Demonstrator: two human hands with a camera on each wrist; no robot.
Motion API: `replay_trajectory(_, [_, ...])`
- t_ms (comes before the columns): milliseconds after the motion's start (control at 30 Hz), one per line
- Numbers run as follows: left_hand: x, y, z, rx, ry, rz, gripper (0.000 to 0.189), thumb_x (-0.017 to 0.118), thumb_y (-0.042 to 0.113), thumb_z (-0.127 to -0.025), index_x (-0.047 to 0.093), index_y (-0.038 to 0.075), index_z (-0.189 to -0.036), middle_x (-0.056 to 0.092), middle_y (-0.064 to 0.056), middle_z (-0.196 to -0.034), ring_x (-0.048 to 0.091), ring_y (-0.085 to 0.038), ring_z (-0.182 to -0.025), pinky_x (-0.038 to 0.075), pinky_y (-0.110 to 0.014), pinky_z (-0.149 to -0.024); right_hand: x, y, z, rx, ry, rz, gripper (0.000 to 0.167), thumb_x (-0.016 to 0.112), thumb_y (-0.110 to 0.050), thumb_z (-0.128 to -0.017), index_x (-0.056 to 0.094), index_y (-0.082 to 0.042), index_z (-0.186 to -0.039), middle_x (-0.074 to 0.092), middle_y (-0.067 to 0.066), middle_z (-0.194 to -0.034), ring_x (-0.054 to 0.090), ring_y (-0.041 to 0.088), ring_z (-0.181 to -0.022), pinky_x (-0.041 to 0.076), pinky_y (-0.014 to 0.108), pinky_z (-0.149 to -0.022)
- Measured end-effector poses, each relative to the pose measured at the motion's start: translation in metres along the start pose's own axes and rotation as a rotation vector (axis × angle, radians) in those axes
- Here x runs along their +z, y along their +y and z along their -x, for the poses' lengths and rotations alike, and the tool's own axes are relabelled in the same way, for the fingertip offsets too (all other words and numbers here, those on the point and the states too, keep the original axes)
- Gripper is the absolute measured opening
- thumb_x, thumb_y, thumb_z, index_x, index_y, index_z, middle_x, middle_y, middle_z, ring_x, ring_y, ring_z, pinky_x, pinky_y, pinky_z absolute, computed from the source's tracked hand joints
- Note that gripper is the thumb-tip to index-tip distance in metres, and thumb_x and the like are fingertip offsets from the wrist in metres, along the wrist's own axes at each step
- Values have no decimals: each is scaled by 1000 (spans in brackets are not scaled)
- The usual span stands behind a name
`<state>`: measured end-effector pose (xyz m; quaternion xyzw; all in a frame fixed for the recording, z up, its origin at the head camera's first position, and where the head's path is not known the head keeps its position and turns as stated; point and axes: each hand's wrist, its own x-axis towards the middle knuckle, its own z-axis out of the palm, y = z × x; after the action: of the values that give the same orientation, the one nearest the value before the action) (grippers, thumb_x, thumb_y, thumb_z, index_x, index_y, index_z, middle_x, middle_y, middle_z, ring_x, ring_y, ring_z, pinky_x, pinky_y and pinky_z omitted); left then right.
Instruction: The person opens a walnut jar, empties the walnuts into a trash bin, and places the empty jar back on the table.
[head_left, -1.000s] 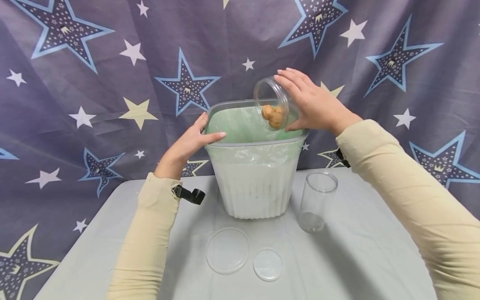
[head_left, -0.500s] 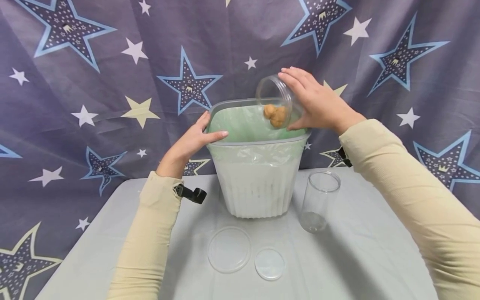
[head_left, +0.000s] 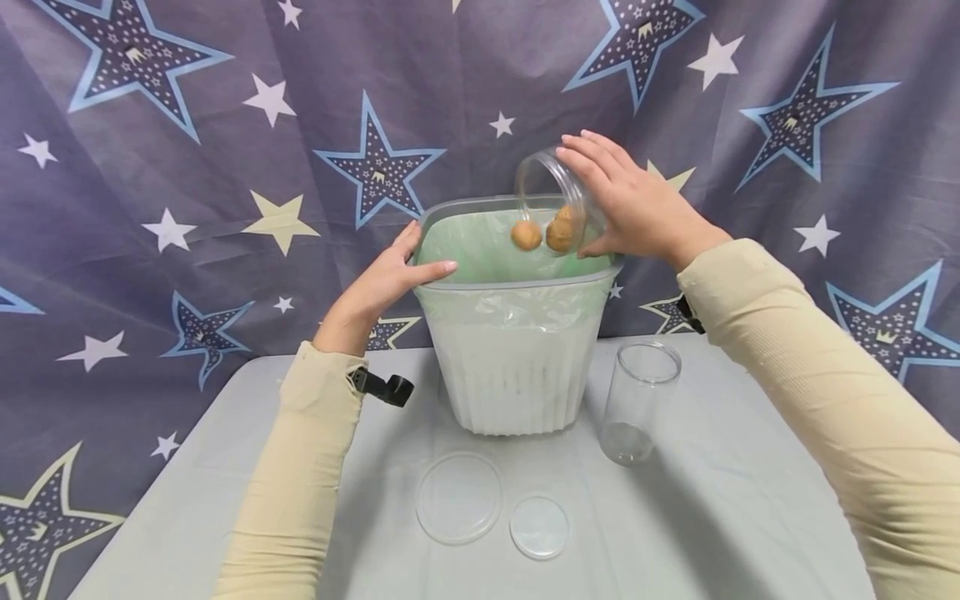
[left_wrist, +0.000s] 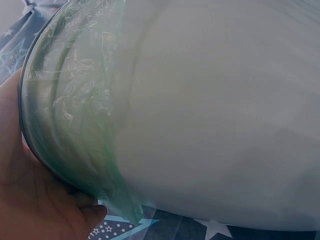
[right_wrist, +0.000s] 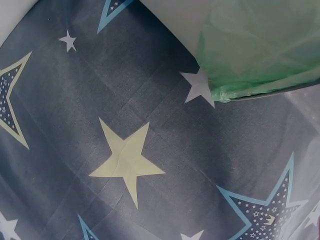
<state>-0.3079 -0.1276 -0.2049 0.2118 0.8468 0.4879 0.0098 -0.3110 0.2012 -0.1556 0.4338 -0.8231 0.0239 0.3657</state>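
Observation:
High above the bin's right side, my right hand holds a tilted clear plastic jar, mouth toward the left. One light-brown round lump is at the jar's mouth, over the bin's opening. More brown lumps stay inside the jar; their kind is unclear. My left hand grips the left rim of a white ribbed trash bin, thumb over the near edge. A pale green liner bag is folded over the rim, also seen in the left wrist view. The right wrist view does not show the jar.
A taller clear jar stands uncovered on the grey-white table, right of the bin. Two clear round lids, a larger lid and a smaller lid, lie in front. A star-patterned curtain hangs close behind.
One brown lump has rolled left, from among the others to the jar's mouth. The jar and my right hand have barely moved; my left hand keeps its place on the rim.

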Motion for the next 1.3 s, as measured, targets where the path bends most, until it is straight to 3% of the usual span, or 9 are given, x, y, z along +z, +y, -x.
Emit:
replay_trajectory(233, [0, -1, -1, -4, 2, 1, 92, 63, 31, -87, 2, 5, -151, -8, -4, -159, -8, -14, -143, 3, -40, -117, -1, 2, 2, -11, 5, -27, 116, 94, -21, -46, 31, 5, -140, 31, 24, -146, 22, 38, -138, 18, 39, -116])
replay_trajectory(467, [0, -1, 0, -6, -2, 5, 92, 63, 32, -87, 1, 6, -151, -9, -3, -158, -8, -13, -143, 3, -40, -117, -1, 4, 3, -4, -23, -25, 117, 94, -25, -49, 29, 5, -141, 29, 24, -147, 20, 37, -140, 18, 40, -116])
replay_trajectory(633, [0, 0, 1, -6, -3, 4, 92, 63, 31, -87, 1, 6, -151, -9, -2, -158, -8, -13, -143, 3, -39, -117, -3, 3, 2, 11, -56, 7, 117, 93, -28, -51, 28, 2, -143, 27, 21, -149, 17, 34, -142, 25, 46, -112])
replay_trajectory(800, [1, 3, 3, -8, -12, -6, 92, 63, 30, -87, 0, 7, -151, -10, -2, -158, -9, -13, -143, 3, -41, -117, -3, 1, 2, 44, -54, 63, 117, 93, -30, -51, 29, -1, -144, 26, 17, -151, 16, 31, -142, 39, 61, -96])
replay_trajectory(1000, [-1, 8, 5, -31, -18, 0, 90, 61, 26, -88, 0, 3, -150, -10, -5, -158, -10, -16, -143, 3, -40, -117, 0, -3, -2, -28, -45, 30, 115, 93, -26, -50, 30, 0, -143, 28, 19, -150, 19, 33, -141, 35, 54, -104])
replay_trajectory(1200, [0, 11, 7, -30, -21, -1, 90, 61, 26, -88, 0, 3, -150, -11, -5, -158, -10, -16, -143, 2, -40, -117, -4, -2, -2, 66, -41, 73, 117, 94, -23, -50, 29, -4, -144, 25, 14, -152, 15, 28, -143, 44, 63, -87])
replay_trajectory(1300, [0, 5, 4, -18, -12, -10, 91, 62, 30, -88, 1, 5, -150, -10, -3, -158, -10, -15, -143, 3, -41, -117, -5, -1, -1, 61, -21, 54, 115, 93, -19, -49, 30, -2, -143, 26, 16, -151, 17, 31, -142, 39, 54, -100])
